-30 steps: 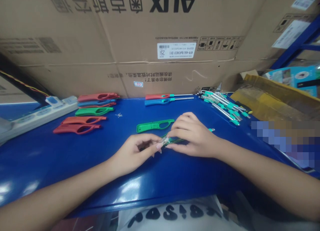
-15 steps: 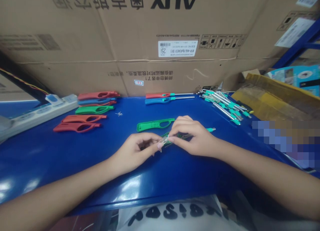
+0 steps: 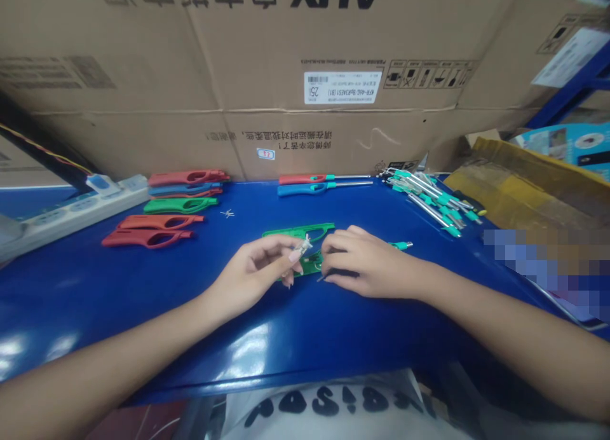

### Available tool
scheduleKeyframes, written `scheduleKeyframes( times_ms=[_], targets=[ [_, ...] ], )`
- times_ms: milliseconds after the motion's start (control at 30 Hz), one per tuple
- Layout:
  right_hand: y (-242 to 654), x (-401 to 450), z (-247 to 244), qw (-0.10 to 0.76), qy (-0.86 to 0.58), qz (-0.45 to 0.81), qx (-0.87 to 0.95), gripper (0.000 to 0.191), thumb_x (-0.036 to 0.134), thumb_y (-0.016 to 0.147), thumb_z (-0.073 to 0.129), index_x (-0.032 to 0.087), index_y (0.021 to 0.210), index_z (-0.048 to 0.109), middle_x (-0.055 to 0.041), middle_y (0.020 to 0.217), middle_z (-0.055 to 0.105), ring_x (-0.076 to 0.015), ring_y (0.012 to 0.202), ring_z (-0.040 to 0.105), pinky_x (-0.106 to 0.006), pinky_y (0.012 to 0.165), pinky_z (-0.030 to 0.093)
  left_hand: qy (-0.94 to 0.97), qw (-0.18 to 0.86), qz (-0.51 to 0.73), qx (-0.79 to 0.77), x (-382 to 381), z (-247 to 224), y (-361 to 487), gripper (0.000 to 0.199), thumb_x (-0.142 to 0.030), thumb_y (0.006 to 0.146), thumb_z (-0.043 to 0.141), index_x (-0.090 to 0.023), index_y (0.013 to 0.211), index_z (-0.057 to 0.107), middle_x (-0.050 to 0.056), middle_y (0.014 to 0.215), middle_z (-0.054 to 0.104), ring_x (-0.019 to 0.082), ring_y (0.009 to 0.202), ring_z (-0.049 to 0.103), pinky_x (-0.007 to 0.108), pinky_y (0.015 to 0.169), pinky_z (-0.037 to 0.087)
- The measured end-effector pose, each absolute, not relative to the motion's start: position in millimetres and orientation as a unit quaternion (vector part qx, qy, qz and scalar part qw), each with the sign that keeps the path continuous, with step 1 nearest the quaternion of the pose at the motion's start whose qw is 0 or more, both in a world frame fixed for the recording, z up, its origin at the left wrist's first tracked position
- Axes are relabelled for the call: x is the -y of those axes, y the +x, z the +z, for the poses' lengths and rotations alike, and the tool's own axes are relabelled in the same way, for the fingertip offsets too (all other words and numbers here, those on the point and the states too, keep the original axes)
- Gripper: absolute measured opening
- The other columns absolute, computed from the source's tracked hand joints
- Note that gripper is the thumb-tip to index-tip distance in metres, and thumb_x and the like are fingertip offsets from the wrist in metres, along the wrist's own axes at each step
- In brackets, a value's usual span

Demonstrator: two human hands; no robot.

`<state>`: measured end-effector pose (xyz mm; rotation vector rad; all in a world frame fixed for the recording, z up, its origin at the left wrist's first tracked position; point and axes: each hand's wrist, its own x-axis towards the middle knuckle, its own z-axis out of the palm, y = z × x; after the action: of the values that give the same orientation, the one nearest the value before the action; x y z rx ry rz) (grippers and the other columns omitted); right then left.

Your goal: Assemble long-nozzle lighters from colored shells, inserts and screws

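Between thumb and fingertips, my left hand [image 3: 260, 265] pinches a small clear part [image 3: 304, 244]. Just right of it, my right hand [image 3: 365, 262] has its fingers curled over an open green lighter half [image 3: 309, 264]; a thin dark piece pokes out below the fingertips, and what they hold is hard to make out. Behind my hands lies another green casing half [image 3: 295, 230]. A metal rod's teal end [image 3: 401, 245] shows past my right hand; the rest is hidden.
Red, blue and green casings [image 3: 181, 205] lie at left beside a white power strip [image 3: 76, 217]. Two assembled lighters [image 3: 305, 189] sit at the back. Metal rods with teal ends [image 3: 429, 201] are piled at right by a taped carton [image 3: 538, 198]. A large cardboard box [image 3: 238, 58] stands behind.
My hands have drawn apart. My left hand has moved slightly left and up with the clear part, while my right hand has let go of that part and lowered over the green half.
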<state>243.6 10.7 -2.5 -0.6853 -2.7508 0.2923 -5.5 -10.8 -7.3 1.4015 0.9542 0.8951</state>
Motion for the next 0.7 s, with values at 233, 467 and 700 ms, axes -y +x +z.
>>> scheduleKeyframes(
  times_ms=[233,467,700],
  targets=[
    [244,-12,-2,0.226,-0.293,0.274,0.888,0.005,0.021,0.094,0.063,0.017,0.092,0.066,-0.0006,0.084,0.063,-0.0099,0.069,0.054,-0.023,0.065,0.043,0.586,0.605,0.37,-0.392,11,-5,-3,0.031,-0.036,0.084,0.078,-0.013,0.103,0.068,0.004,0.088,0.072,0.014,0.07,0.07,0.026,0.067,0.059],
    [243,-22,-11,0.242,-0.349,0.507,0.75,0.02,0.034,0.088,0.07,0.016,0.088,0.061,0.0059,0.06,0.054,-0.0066,0.05,0.048,-0.021,0.051,0.039,0.606,0.601,0.352,-0.385,8,-10,-6,0.034,-0.034,0.088,0.074,-0.014,0.115,0.069,0.005,0.091,0.073,0.013,0.069,0.068,0.027,0.069,0.059],
    [240,-27,-14,0.286,-0.341,0.574,0.687,0.035,0.047,0.08,0.078,0.014,0.088,0.067,0.0024,0.066,0.062,-0.005,0.046,0.047,-0.021,0.044,0.038,0.643,0.578,0.287,-0.413,8,-7,-8,0.035,-0.037,0.09,0.069,-0.015,0.117,0.072,0.005,0.085,0.075,0.013,0.066,0.065,0.027,0.068,0.057]
  ],
)
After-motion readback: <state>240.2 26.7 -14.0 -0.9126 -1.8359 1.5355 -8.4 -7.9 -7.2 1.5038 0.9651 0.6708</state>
